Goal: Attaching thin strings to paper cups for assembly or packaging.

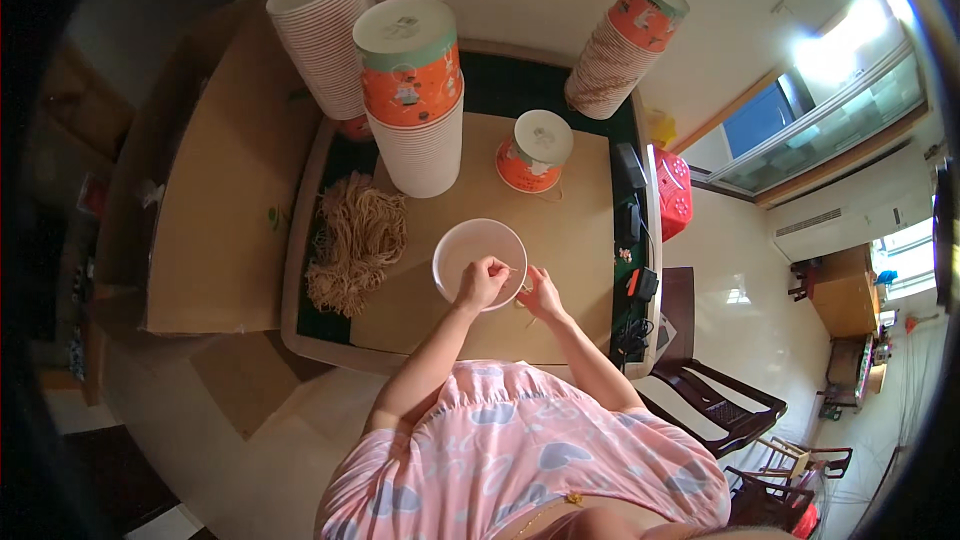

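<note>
A white paper bucket (455, 255) stands mouth up on the cardboard sheet in front of me. My left hand (483, 283) reaches over its opening, fingers pinched on a thin tan string at the right side of the rim. Just outside that rim, my right hand (541, 295) is closed on the same string, its fingertips close to the bucket wall. A loose bundle of tan strings (355, 240) lies to the left. Beyond the white bucket, an orange and green paper bucket (530, 152) sits upside down, with a bit of string beside it.
Tall stacks of paper buckets (415, 90) rise at the back left, another stack (625, 45) at the back right. A large cardboard box (225, 180) borders the table's left. Black adapters and cables (632, 330) line the right edge, near a red stool (673, 190) and dark chair (715, 400).
</note>
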`<state>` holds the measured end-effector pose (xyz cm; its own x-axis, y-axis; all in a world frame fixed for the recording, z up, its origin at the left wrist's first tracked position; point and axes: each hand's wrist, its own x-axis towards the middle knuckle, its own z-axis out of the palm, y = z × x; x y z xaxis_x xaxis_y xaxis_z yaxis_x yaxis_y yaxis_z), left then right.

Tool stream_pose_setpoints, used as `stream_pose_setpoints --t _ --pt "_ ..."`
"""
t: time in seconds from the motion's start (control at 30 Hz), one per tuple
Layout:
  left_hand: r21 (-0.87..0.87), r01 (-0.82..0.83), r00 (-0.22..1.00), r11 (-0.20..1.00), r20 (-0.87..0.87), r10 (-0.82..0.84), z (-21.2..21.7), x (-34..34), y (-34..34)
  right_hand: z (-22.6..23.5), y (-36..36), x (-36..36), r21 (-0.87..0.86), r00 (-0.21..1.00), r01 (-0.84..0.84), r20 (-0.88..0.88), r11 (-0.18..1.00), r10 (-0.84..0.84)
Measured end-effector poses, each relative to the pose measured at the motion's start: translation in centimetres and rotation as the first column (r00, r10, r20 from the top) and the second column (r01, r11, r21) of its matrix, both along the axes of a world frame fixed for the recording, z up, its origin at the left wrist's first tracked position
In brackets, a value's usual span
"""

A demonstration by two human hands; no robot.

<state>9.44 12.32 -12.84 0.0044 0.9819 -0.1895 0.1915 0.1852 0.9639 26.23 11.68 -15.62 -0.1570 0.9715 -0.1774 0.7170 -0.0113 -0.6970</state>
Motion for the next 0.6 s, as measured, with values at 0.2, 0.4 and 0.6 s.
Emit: stream_pose_setpoints --t 0.2,0.4,0.6 --pt "-0.139 0.018 0.963 0.990 0.269 0.020 1.8 -0.3 -0.3 -3.3 0.0 1.0 0.006 0.984 0.160 0.077 0.987 -0.160" --pt "-0.285 0.047 0.909 0.957 0.409 0.077 2.6 -1.1 -0.4 1.8 -1.2 2.9 -0.216 0.814 0.274 -0.466 0.937 -0.345" --pt "-0.511 0.321 0.665 0.797 0.721 0.195 1.4 -1.3 0.2 15.3 -4.4 -3.9 0.007 0.823 -0.406 -0.432 0.914 0.369"
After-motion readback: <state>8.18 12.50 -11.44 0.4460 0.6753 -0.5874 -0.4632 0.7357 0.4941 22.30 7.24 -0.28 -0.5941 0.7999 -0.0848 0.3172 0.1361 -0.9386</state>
